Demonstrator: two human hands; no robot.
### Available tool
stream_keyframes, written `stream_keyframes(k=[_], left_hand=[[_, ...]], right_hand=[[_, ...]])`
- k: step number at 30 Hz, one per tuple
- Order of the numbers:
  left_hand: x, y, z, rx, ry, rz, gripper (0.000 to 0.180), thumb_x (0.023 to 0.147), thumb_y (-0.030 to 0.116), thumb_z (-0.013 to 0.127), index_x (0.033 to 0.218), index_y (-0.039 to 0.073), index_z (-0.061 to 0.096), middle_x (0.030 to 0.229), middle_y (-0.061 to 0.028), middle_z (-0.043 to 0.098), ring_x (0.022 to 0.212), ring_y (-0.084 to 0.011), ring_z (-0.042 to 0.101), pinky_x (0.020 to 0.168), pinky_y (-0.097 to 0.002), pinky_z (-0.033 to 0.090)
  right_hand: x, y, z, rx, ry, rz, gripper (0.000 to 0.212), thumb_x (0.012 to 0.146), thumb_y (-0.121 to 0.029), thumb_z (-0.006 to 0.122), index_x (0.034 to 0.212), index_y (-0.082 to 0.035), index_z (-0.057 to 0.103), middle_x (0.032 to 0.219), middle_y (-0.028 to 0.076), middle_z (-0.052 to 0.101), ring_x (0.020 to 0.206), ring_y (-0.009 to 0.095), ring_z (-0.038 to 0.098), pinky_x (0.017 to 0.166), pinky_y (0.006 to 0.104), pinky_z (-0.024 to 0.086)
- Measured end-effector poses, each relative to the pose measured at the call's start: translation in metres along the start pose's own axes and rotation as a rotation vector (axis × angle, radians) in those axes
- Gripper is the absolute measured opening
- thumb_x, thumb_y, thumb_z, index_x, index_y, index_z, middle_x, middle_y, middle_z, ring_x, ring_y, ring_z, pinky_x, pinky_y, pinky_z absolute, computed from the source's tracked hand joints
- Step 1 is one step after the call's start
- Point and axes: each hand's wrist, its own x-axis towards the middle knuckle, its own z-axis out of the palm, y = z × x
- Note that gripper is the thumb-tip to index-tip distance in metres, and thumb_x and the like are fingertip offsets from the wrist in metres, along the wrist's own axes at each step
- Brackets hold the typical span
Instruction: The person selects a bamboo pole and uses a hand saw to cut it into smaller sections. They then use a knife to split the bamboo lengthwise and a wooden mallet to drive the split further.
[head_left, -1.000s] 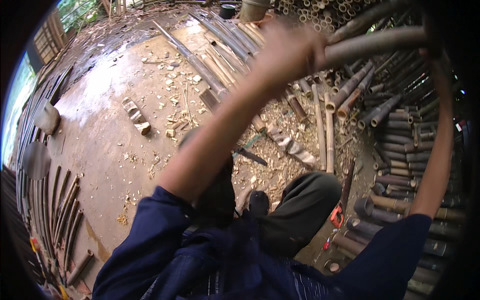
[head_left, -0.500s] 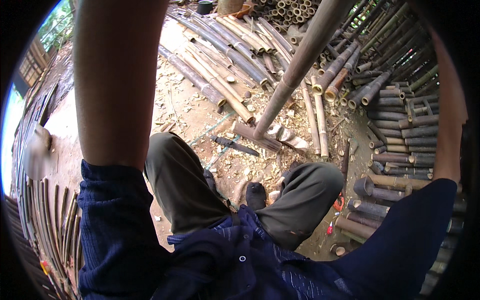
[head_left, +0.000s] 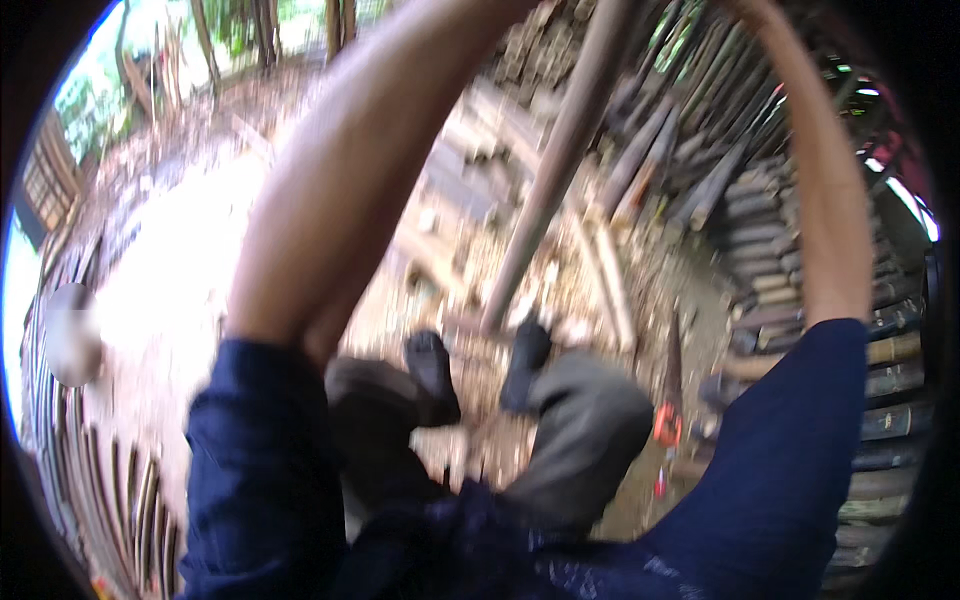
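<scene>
Sunlit ground (head_left: 180, 260) spreads pale and overexposed on the left, with blurred trees (head_left: 265, 35) behind it at the top. Both the left hand and the right hand lie beyond the upper edge, so I cannot tell whether either grip is clenched or released, or what it grasps. Below that edge, the left forearm (head_left: 340, 190) slants upward toward the middle, and the right forearm (head_left: 825, 190) rises on the other side.

Between the forearms, one thick bamboo pole (head_left: 560, 170) runs down at a tilt from the top edge. Its lower end comes down just ahead of two dark-clad feet (head_left: 525, 365); blur hides exactly what it touches. Pale wood chips (head_left: 560, 265) are scattered around that end, and two slim, light poles (head_left: 615, 290) lie just to its right.

Farther right, a saw with an orange handle (head_left: 668, 424) lies near the knee in grey-green trousers (head_left: 590, 430), a small red item (head_left: 661, 480) just below it. Cut bamboo lengths (head_left: 895, 420) are stacked along the right side, while longer dark stems (head_left: 690, 90) crowd the upper right. Thin, dark poles (head_left: 140, 510) lie side by side at lower left.
</scene>
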Motion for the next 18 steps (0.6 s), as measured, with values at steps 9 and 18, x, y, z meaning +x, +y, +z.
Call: stream_keyframes(k=[9, 18], left_hand=[[-0.011, -0.001, 0.02, -0.286, -0.16, -0.713, 0.047, 0.101, 0.047, 0.054, 0.106, 0.001, 0.064, 0.098, -0.0248, 0.074, 0.093, -0.0379, 0.073, 0.084, -0.0518, 0.054], [-0.042, -0.066, 0.078, -0.618, 0.109, -0.662, 0.039, 0.102, 0.031, 0.048, 0.089, -0.002, 0.065, 0.071, -0.0134, 0.063, 0.07, -0.0214, 0.062, 0.069, -0.0382, 0.05]], right_hand=[[0.028, 0.104, 0.018, 0.281, 0.538, 0.352, 0.058, 0.088, -0.057, 0.071, 0.113, -0.006, 0.072, 0.09, 0.001, 0.067, 0.079, 0.011, 0.066, 0.058, 0.0317, 0.06], [0.049, 0.122, 0.031, 0.154, 0.716, 0.347, 0.043, 0.09, -0.045, 0.065, 0.095, -0.004, 0.075, 0.075, 0.005, 0.067, 0.057, 0.017, 0.064, 0.042, 0.0353, 0.053]])
